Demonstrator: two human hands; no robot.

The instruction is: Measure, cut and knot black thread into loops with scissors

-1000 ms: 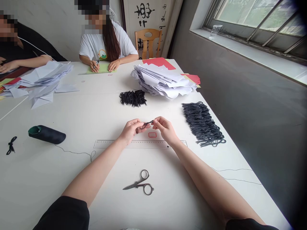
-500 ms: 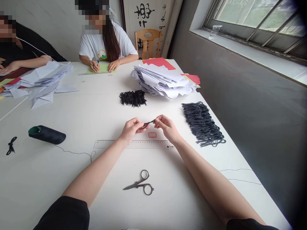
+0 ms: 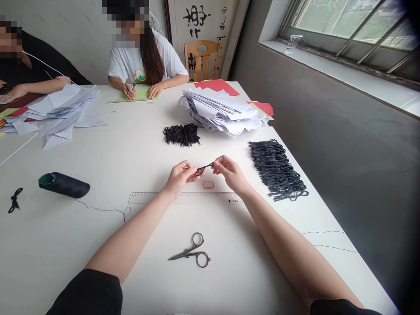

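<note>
A small bundle of black thread [image 3: 206, 166] is stretched between my two hands, above the white table. My left hand [image 3: 181, 176] pinches its left end, and my right hand [image 3: 229, 172] grips the other end between thumb and fingers. Just below the hands a clear ruler [image 3: 193, 197] lies flat, partly covered by my forearms. A small red rectangle [image 3: 208, 185] shows on the table between hands and ruler. Nearer to me rests a pair of metal scissors [image 3: 190, 253] with its blades pointing left.
On the right lies a row of looped black thread bundles [image 3: 277, 169]; a smaller black pile [image 3: 181, 134] sits beyond my hands. A black spool [image 3: 64, 184] trails thread at left. Paper stacks [image 3: 223, 111] stand farther back. Across the table a person [image 3: 147, 65] holds a pen.
My right hand has shifted slightly up and right, and a little more of the black thread shows between my hands. My left hand stays about where it was.
</note>
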